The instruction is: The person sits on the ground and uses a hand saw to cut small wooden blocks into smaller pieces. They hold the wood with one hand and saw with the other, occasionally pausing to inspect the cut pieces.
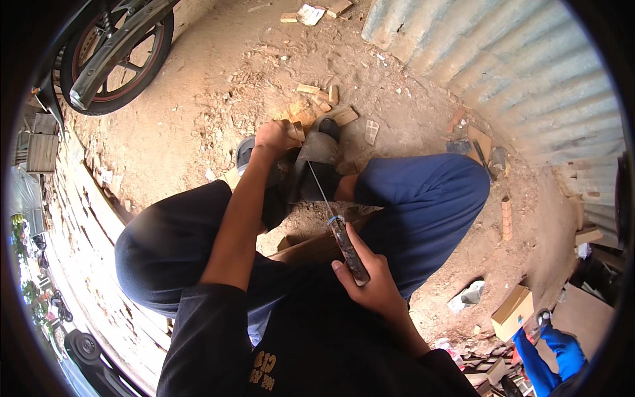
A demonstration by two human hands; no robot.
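Observation:
My left hand [272,137] grips a small wooden block [296,132] beside my shoes, with its fingers wrapped round it. In my right hand [376,278], nearer my body, is a hand tool [348,252] with a dark mottled handle, a blue collar and a long thin metal blade. The index finger lies along the handle. The blade points up and left, its far end close to the block; whether they touch I cannot tell. What kind of blade it is does not show clearly. A patch of yellowish sawdust [301,111] lies just beyond the block.
Several wood pieces [322,99] lie beyond my shoes [324,147]. A motorcycle wheel [119,63] stands far left, a corrugated metal sheet [489,73] far right. Near right are a cardboard box [512,312] and another person's blue-clad legs [562,351].

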